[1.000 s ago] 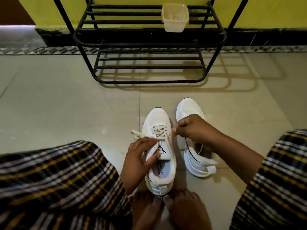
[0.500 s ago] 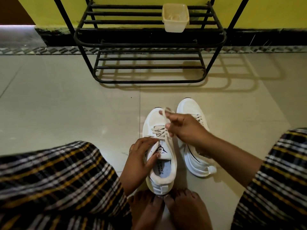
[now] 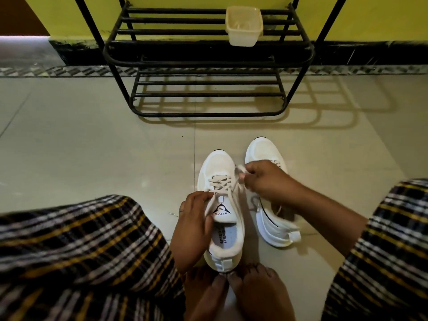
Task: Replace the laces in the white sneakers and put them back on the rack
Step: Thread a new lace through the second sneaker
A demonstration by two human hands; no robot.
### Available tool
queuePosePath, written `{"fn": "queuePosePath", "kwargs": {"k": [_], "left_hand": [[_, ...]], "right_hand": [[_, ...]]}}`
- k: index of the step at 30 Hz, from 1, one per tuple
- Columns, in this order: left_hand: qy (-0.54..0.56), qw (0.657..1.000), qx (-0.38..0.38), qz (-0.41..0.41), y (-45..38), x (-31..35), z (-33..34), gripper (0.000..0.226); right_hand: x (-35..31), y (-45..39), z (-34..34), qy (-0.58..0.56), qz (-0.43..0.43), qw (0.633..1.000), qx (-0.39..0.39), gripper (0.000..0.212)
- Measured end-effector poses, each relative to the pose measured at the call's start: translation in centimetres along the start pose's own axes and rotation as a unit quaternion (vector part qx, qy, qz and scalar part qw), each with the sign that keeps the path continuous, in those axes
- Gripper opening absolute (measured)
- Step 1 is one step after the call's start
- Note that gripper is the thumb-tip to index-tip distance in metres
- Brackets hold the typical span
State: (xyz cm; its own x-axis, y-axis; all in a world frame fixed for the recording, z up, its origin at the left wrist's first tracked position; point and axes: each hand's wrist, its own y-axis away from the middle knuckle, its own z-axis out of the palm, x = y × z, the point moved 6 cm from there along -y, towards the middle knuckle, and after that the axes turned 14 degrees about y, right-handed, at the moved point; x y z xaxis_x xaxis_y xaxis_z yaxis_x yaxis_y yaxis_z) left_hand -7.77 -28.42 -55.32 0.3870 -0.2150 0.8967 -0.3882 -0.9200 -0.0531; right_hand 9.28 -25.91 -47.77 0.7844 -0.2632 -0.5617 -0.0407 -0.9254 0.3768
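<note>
Two white sneakers stand on the tiled floor in front of me. The left sneaker point(image 3: 216, 166) has a cream lace point(image 3: 221, 183) crossed through its lower eyelets. My left hand point(image 3: 193, 224) holds this shoe's left side, and its fingers pinch one lace end near the tongue. My right hand point(image 3: 266, 179) pinches the other lace end just right of the eyelets, pulled out to the side. The right sneaker point(image 3: 264, 150) lies behind my right hand and is partly hidden by it. The black metal shoe rack point(image 3: 208, 60) stands against the wall ahead.
A cream plastic tub point(image 3: 243, 25) sits on the rack's upper shelf at the right. My bare feet point(image 3: 231, 290) press against the left sneaker's heel. My knees in checked cloth point(image 3: 76, 249) frame both sides. Open floor tiles point(image 3: 92, 147) lie to the left.
My right hand has lowered from above the sneaker's toe to beside the eyelets, drawing the lace with it. My left hand has taken hold of the other lace end at the tongue.
</note>
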Motion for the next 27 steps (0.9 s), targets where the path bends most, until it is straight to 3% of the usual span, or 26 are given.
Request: {"fn": "queuePosePath", "kwargs": {"k": [3, 6, 8, 10, 13, 17, 20, 23, 25, 27], "left_hand": [[-0.013, 1.0, 0.012, 0.002, 0.0, 0.0, -0.2, 0.049], [-0.031, 0.999, 0.014, 0.024, -0.1, 0.4, -0.3, 0.043], [-0.041, 0.999, 0.002, 0.027, -0.3, 0.8, -0.1, 0.042], [-0.053, 0.998, -0.005, 0.026, -0.4, 1.2, 0.2, 0.04], [-0.118, 0.992, 0.029, 0.04, -0.4, 1.6, -0.2, 0.036], [-0.27, 0.958, 0.028, 0.095, -1.6, 3.0, 0.0, 0.036], [-0.296, 0.952, 0.0, 0.077, -2.6, 3.0, -0.6, 0.026], [-0.275, 0.961, -0.017, 0.034, -2.8, 3.0, -1.7, 0.022], [-0.192, 0.981, -0.014, -0.025, -2.6, 3.1, -2.3, 0.021], [-0.067, 0.994, 0.005, -0.09, -2.7, 2.7, -2.7, 0.018]], "right_hand": [[-1.2, 0.9, -2.5, -0.228, -0.02, 0.974, 0.006, 0.034], [-2.0, 1.7, -2.2, -0.264, -0.036, 0.964, 0.004, 0.032], [-2.1, 1.8, -2.0, -0.204, -0.041, 0.978, 0.027, 0.029], [-1.9, 1.4, -2.3, -0.062, -0.047, 0.995, 0.058, 0.024], [-2.0, 1.0, -3.3, 0.135, -0.057, 0.98, 0.132, 0.014], [-2.8, 1.5, -4.1, 0.148, -0.136, 0.951, 0.236, 0.028], [-3.4, 1.5, -3.8, 0.119, -0.186, 0.948, 0.227, 0.033], [-3.1, 1.1, -2.6, 0.127, -0.171, 0.961, 0.177, 0.046], [-2.6, 0.8, -1.5, 0.165, -0.152, 0.964, 0.14, 0.059], [-2.1, 0.6, -0.4, 0.173, -0.14, 0.969, 0.107, 0.055]]}}
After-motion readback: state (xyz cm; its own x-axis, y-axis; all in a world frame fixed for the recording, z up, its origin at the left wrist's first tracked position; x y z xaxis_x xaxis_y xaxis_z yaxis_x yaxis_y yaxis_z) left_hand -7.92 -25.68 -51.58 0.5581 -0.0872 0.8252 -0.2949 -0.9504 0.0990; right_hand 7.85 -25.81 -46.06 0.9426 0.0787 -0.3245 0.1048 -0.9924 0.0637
